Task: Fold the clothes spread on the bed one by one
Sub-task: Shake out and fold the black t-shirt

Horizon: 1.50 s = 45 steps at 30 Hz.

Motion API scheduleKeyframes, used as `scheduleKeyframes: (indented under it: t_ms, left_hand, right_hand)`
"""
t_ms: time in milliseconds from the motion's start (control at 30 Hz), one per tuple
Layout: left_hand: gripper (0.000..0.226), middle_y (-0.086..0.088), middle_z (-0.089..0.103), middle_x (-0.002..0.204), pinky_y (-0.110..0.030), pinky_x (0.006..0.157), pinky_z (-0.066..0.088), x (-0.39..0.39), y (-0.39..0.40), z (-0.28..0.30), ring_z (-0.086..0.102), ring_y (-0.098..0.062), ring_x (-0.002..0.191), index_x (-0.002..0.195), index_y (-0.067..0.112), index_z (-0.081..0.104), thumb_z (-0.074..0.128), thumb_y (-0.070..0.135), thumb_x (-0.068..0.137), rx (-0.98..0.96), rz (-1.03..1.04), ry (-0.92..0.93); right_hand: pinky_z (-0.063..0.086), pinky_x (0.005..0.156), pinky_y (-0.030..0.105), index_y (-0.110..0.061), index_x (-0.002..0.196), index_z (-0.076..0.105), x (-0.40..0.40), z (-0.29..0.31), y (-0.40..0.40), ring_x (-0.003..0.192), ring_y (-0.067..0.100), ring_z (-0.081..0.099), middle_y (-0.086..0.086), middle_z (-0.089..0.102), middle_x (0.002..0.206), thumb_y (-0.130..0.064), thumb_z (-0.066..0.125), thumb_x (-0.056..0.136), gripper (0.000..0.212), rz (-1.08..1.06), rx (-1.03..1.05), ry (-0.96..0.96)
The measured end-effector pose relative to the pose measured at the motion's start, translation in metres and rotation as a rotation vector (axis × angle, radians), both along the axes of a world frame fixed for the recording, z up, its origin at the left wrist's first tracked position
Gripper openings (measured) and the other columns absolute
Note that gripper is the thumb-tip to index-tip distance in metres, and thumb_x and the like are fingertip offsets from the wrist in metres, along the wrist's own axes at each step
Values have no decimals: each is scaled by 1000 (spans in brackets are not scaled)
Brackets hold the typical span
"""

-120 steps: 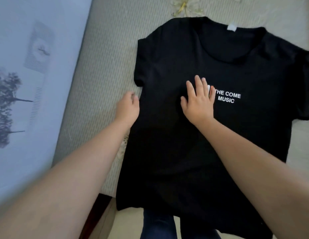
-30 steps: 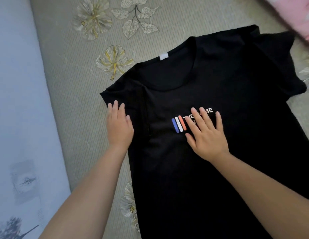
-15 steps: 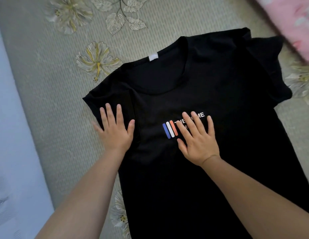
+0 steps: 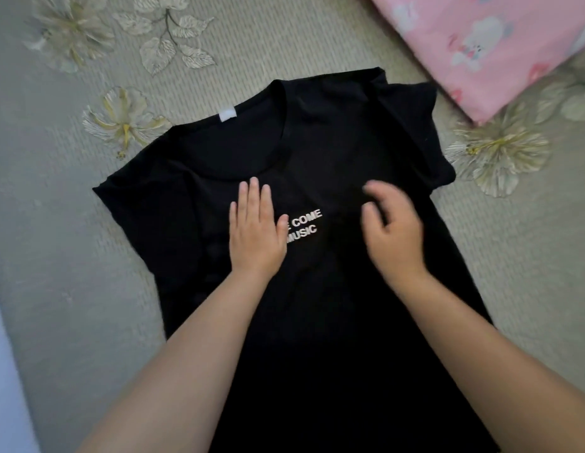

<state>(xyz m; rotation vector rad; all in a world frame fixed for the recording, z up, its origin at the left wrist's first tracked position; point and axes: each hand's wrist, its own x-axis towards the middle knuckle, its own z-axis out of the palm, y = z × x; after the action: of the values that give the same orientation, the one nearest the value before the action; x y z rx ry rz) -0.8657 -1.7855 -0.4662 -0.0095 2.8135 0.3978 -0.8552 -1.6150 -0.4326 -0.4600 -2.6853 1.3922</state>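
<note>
A black T-shirt (image 4: 317, 322) with white print "COME MUSIC" lies face up on the bed, collar pointing away from me. My left hand (image 4: 255, 233) presses flat on the chest, fingers straight, covering the left part of the print. To the right of the print, my right hand (image 4: 392, 230) hovers over the chest. It is blurred, its fingers loosely bent, and it holds nothing. Both short sleeves lie spread out at the sides.
The grey bed cover (image 4: 72, 256) has pale flower patterns. A pink patterned pillow or quilt (image 4: 480, 44) lies at the far right, close to the shirt's right sleeve. A pale blue surface (image 4: 3, 387) shows at the left edge.
My left hand slid from the left sleeve area to the chest, over the coloured stripes. My right hand lifted off the print and moved right. The view shifted left.
</note>
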Motion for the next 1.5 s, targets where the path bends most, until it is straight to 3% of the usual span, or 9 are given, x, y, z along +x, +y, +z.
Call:
scheduleKeyframes:
  t_ms: [200, 300, 500, 700, 900, 1100, 1200, 1300, 1500]
  left_hand:
    - [61, -9, 6, 155, -35, 113, -7, 6, 38, -26, 0, -20, 143, 145, 7, 12, 29, 37, 95, -78, 37, 33]
    - [62, -9, 9, 154, -33, 111, -9, 6, 37, -25, 2, -20, 143, 144, 6, 15, 28, 38, 93, -72, 38, 36]
    - [64, -8, 6, 155, -30, 110, -14, 4, 39, -21, 0, -18, 142, 144, 7, 12, 24, 40, 91, -105, 44, 20]
    - [64, -7, 6, 155, -27, 106, -20, 2, 40, -18, -4, -13, 140, 144, 8, 11, 26, 40, 91, -115, 41, 10]
    - [65, -7, 8, 154, -30, 110, -15, 0, 40, -17, 1, -17, 142, 144, 8, 14, 28, 40, 89, -116, 55, -15]
    - [61, -11, 17, 152, -36, 112, -6, -1, 41, -15, 9, -21, 141, 142, 4, 23, 34, 39, 93, -69, 74, -35]
    - [71, -11, 20, 151, -38, 113, -3, -1, 42, -14, 11, -21, 141, 141, 3, 25, 16, 46, 85, -82, 72, -53]
    - [74, -13, 24, 150, -39, 112, -1, -2, 42, -12, 15, -23, 140, 139, 1, 29, 13, 46, 83, -78, 70, -49]
    - [73, -15, 29, 148, -39, 111, 0, -3, 41, -10, 15, -21, 137, 138, 0, 32, 14, 44, 82, -66, 61, -66]
  right_hand:
    - [46, 63, 29, -10, 95, 47, -39, 1, 103, 80, 23, 55, 10, 53, 93, -36, 52, 89, 27, -633, -274, -587]
    - [50, 49, 25, -12, 75, 46, -62, 4, 103, 59, 20, 59, 8, 57, 72, -25, 56, 89, 22, -654, -558, -635]
    - [53, 42, 27, -4, 82, 54, -85, 7, 91, 55, 19, 63, 8, 63, 74, -4, 56, 89, 7, -810, -1084, -542]
    - [53, 42, 26, -8, 74, 59, -96, 20, 95, 45, 16, 65, 4, 67, 54, -15, 55, 89, 16, -483, -991, -860]
    - [55, 73, 26, -11, 107, 55, -101, 7, 107, 87, 17, 64, 5, 64, 98, -10, 46, 92, 17, -524, -1120, -276]
    - [50, 82, 19, -17, 100, 59, -87, 11, 89, 92, 10, 58, -6, 64, 93, -6, 45, 92, 19, -308, -733, -51]
    - [29, 104, 18, -3, 111, 57, -68, 9, 65, 123, 21, 42, 14, 51, 129, -6, 51, 82, 30, 251, -102, 28]
    - [11, 111, 38, -3, 127, 51, -46, -4, 51, 134, 18, 17, 15, 33, 145, -22, 61, 82, 51, 770, 184, -188]
    - [37, 100, 26, 9, 105, 63, -44, -2, 61, 115, 31, 53, 22, 62, 113, -4, 59, 79, 29, 584, 215, -13]
